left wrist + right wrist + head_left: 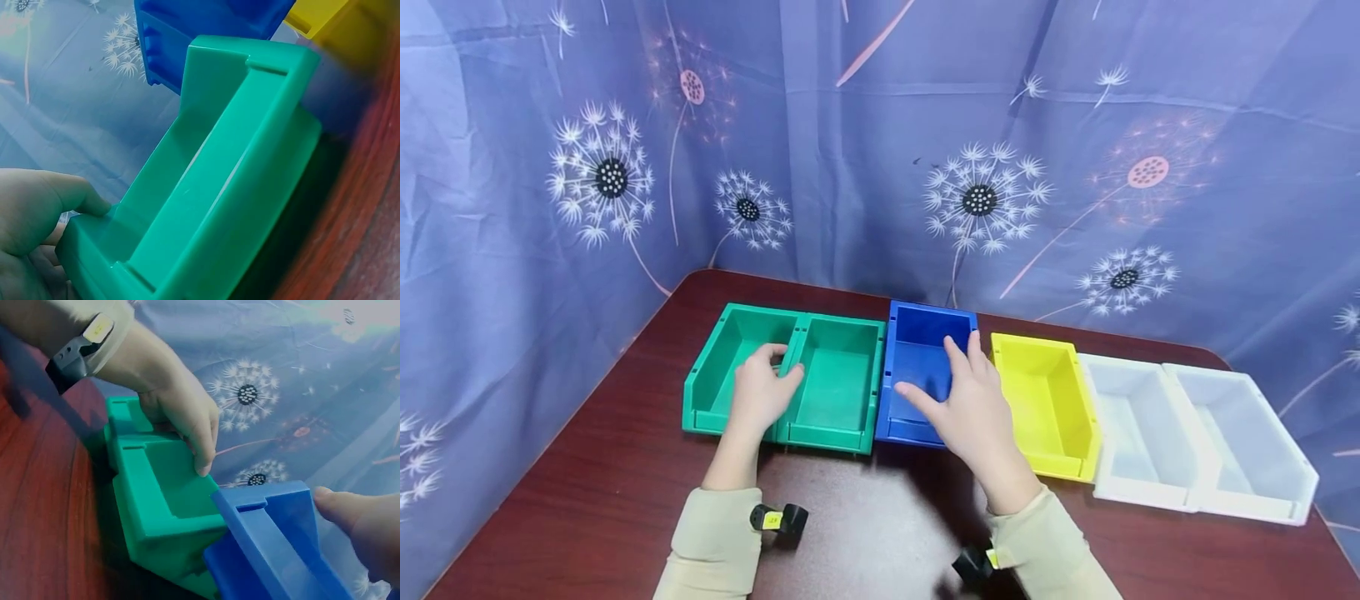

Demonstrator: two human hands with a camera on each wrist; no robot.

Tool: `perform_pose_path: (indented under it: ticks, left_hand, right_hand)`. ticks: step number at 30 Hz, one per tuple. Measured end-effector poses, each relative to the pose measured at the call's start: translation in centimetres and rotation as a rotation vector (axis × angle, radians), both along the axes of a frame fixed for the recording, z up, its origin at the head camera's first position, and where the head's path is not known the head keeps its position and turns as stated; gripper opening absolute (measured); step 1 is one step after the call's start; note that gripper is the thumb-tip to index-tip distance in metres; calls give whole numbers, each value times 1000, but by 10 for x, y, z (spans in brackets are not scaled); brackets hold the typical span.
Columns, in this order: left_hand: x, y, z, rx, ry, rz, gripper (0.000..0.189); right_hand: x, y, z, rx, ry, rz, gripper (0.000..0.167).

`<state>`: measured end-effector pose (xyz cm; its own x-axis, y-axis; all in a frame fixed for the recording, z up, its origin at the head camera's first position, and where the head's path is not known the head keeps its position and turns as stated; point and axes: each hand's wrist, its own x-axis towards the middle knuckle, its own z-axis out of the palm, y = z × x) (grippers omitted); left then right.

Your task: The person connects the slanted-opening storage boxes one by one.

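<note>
Two green bins stand side by side at the left, their walls together. My left hand pinches the adjoining walls between them, with the thumb over the right bin and the curled fingers over the left one. In the right wrist view, the left thumb comes down at the green rim. Beside them is a blue bin, angled against the green one in the right wrist view. My right hand spreads over it, thumb near its left rim and fingers toward its right wall. Part of the blue bin is hidden beneath this hand.
A yellow bin stands right of the blue one, followed by two white bins. The dark red wooden table carries the row. A blue dandelion-print curtain hangs behind and at the sides.
</note>
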<state>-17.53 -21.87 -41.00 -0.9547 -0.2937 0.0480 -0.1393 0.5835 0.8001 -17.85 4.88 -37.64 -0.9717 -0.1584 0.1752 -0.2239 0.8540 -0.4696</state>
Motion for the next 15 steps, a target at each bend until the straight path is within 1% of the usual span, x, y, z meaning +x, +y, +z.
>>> perform_pose_path:
  ticks: [4,6,8,10,13,15]
  left_hand:
    - [0,1,1,-4,-10,4,48]
    - [0,1,2,-4,-12,4,49]
    - [0,1,3,-6,-11,5,49]
    - [0,1,3,-8,-8,8,49]
    - [1,1,3,-13,-10,10,49]
    - [1,2,2,-12,-16,9,49]
  right_hand:
    - [-2,-7,5,186,46,34,106]
    - [-3,-9,6,234,61,55,103]
    - [-3,-10,7,256,77,92,96]
    - [-3,-11,7,252,106,161,87]
    - [-2,-13,7,230,147,323,67]
    - [-1,-15,5,196,166,418,58]
